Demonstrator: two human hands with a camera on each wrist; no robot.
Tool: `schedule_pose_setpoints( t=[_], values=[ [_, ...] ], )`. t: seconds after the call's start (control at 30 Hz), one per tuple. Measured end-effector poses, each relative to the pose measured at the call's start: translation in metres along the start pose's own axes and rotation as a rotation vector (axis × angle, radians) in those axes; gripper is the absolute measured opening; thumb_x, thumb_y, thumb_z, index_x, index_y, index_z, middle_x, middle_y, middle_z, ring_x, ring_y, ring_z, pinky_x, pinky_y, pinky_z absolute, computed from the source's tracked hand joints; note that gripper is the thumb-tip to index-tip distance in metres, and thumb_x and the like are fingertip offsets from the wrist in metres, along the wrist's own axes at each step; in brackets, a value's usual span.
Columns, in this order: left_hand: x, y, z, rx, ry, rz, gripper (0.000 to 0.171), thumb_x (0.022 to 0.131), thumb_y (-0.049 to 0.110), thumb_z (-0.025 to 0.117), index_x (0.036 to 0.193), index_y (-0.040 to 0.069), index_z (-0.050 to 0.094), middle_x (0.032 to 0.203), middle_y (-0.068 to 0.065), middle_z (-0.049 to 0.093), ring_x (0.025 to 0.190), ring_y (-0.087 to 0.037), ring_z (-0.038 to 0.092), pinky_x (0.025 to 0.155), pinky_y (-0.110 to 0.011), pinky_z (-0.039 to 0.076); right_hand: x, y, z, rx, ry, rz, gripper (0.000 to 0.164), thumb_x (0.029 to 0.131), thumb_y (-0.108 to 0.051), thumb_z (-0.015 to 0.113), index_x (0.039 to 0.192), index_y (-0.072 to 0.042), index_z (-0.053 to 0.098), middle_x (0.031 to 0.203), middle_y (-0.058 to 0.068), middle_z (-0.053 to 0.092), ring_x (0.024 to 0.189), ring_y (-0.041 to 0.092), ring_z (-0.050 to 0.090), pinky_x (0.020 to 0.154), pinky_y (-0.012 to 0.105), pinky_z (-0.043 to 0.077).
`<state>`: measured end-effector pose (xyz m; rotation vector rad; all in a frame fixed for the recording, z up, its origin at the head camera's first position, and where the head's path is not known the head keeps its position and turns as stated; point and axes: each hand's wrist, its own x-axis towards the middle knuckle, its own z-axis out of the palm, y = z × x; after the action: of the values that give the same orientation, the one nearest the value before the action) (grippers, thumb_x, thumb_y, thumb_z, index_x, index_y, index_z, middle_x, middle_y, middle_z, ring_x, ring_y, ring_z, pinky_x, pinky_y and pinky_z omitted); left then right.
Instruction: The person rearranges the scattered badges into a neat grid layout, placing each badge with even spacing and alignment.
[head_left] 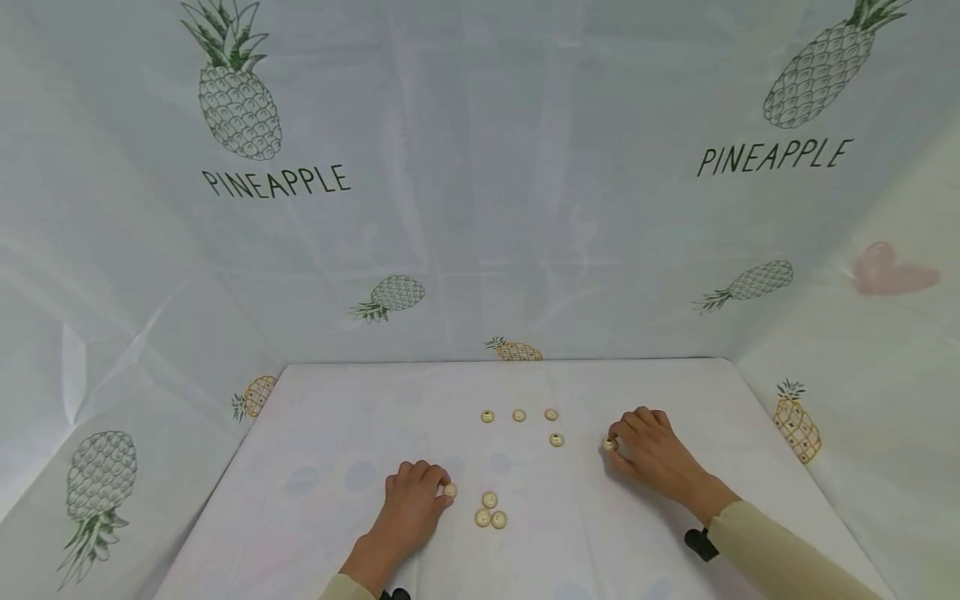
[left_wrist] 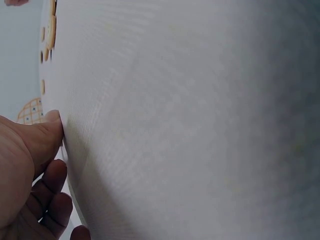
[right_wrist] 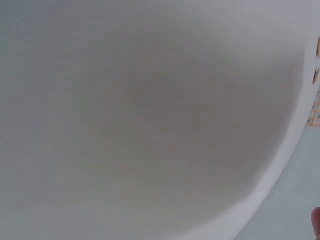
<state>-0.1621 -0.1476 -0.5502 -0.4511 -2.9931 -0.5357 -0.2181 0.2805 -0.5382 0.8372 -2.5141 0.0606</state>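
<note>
My left fingers [head_left: 433, 476] are pinching one bead [head_left: 451, 490], my right fingers [head_left: 626, 430] another bead [head_left: 611, 446]. Three beads [head_left: 490, 500] sit just right of my left fingers, four beads [head_left: 519, 415] left of my right. Guessing I'm mid-arranging; next probably needs a gentle release.

pale sheets [head_left: 480, 225] printed with pineapples [head_left: 240, 112] enclose a white-covered table [head_left: 337, 408] on three sides, in soft light.

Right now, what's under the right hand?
The right hand pinches a small round piece, partly visible; white cloth shows around it. Anything fully beneath the hand is covered, so can't tell.
</note>
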Motion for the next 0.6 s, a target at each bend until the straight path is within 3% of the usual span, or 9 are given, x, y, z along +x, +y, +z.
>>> schedule_pose_setpoints(
  t=[0.27, 0.6],
  values=[
    [0.001, 0.000, -0.001, 0.001, -0.003, -0.013, 0.022, 0.092, 0.026, 0.081, 0.106, 0.018, 0.066, 0.104, 0.002, 0.063, 0.101, -0.023, 0.053, 0.087, -0.050, 0.043, 0.031, -0.018, 0.014, 0.029, -0.044, -0.005, 0.015, 0.089, -0.023, 0.079, 0.098, -0.016, 0.069, 0.094, -0.003, 0.062, 0.093, 0.020, 0.050, 0.090, 0.047, 0.042],
    [0.001, 0.001, -0.002, -0.005, -0.013, -0.022, 0.021, 0.093, 0.026, 0.081, 0.106, 0.018, 0.067, 0.105, 0.001, 0.063, 0.102, -0.023, 0.053, 0.088, -0.050, 0.043, 0.056, -0.033, 0.032, 0.079, -0.022, -0.048, 0.018, 0.088, -0.023, 0.081, 0.099, -0.014, 0.070, 0.094, -0.003, 0.060, 0.092, 0.018, 0.046, 0.088, 0.044, 0.039]
  ],
)
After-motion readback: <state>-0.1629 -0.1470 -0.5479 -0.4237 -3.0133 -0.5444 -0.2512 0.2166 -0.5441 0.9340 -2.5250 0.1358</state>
